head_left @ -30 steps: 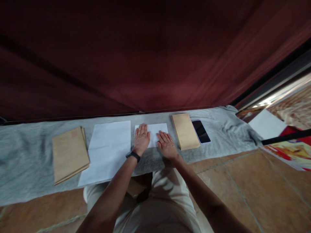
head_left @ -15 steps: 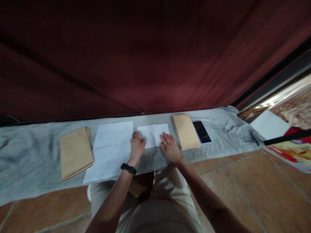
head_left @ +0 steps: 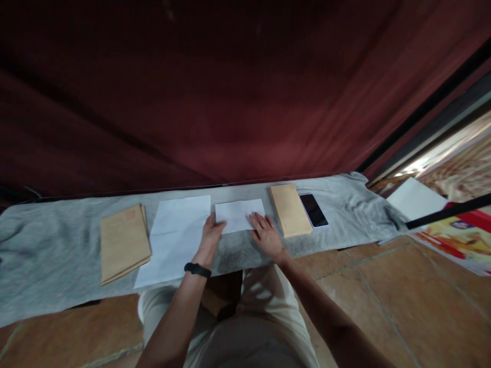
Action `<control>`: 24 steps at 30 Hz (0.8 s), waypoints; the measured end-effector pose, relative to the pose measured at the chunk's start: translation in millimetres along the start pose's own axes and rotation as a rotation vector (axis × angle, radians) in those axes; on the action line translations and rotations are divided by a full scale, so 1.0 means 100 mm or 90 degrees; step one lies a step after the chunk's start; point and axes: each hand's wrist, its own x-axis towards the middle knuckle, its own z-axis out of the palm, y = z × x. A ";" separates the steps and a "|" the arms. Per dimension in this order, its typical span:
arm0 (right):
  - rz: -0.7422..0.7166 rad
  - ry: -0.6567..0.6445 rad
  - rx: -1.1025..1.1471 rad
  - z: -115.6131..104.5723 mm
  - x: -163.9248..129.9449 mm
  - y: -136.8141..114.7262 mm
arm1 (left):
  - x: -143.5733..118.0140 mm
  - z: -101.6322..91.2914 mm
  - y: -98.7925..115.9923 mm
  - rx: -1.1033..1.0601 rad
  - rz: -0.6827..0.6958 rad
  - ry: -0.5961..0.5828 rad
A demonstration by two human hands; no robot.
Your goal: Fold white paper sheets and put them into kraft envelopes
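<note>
- Two brown stacks lie on the grey cloth (head_left: 46, 245): the left stack (head_left: 123, 242) is far from the hands.
- Next comes the big sheet (head_left: 174, 235), flat, just left of the left hand (head_left: 210, 236).
- That hand's grip pinches the left edge of the small paper (head_left: 238, 214), thumb and fingers closed on it.
- The small paper lies on the cloth in the middle, in front of the person.
- The right hand (head_left: 266, 236) lies flat and open, fingertips on the paper's right bottom corner, gripping nothing.
- To do it well, I think: keep the right hand pressing so the paper can't slide, and keep the edges lined up.
- The right stack (head_left: 290, 210) sits just beside the paper and could get bumped.
- A phone (head_left: 313, 210) lies next to that stack.
</note>
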 end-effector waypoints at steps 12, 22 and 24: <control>0.226 0.078 0.579 -0.30 0.27 -0.37 | -0.29 -0.25 0.68 -0.208 -0.008 0.067; 0.498 0.106 0.954 -0.04 0.08 -0.37 | -0.44 -0.15 0.16 -0.261 -0.199 -0.003; 0.513 0.114 0.963 -0.02 0.07 -0.38 | -0.47 -0.11 0.07 -0.233 -0.185 -0.014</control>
